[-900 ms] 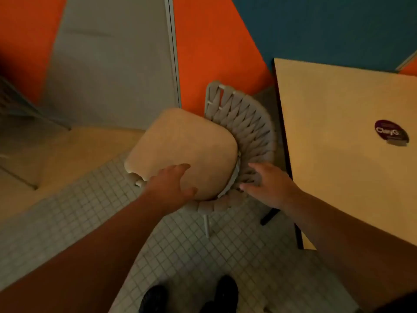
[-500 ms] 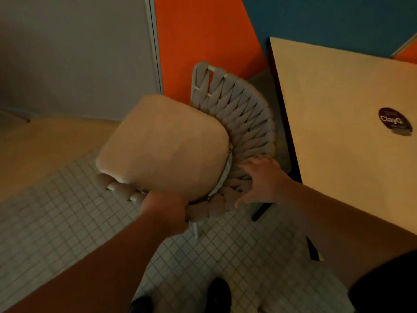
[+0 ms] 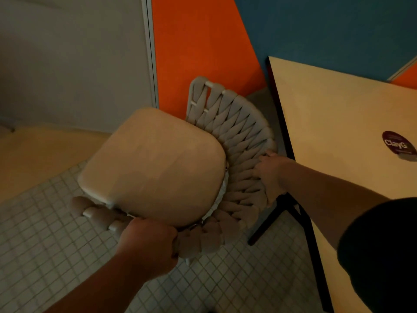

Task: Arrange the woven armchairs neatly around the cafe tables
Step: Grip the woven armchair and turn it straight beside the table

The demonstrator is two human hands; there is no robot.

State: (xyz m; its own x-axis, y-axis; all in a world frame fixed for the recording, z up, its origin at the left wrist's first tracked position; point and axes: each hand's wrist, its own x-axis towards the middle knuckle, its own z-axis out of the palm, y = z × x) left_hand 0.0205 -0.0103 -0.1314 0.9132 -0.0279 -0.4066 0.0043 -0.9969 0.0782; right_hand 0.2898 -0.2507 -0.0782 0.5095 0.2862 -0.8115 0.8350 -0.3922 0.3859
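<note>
A woven armchair [image 3: 237, 136] in pale grey, its broad straps plaited in a diagonal basket pattern, is shown with a plain beige seat cushion [image 3: 155, 166]. To the right of the armchair, a cream-yellow table top [image 3: 334, 123] is edged in black and carried on black legs [image 3: 268, 220]; a dark maroon round sticker [image 3: 398, 142] with white lettering is seen on it. Beyond the armchair, the wall is painted in orange [image 3: 198, 48] and teal-blue [image 3: 327, 28] blocks, with a grey panel [image 3: 72, 57] to the left. Below the armchair, the floor [image 3: 52, 240] is laid in small off-white square tiles gridded by darker grout.
</note>
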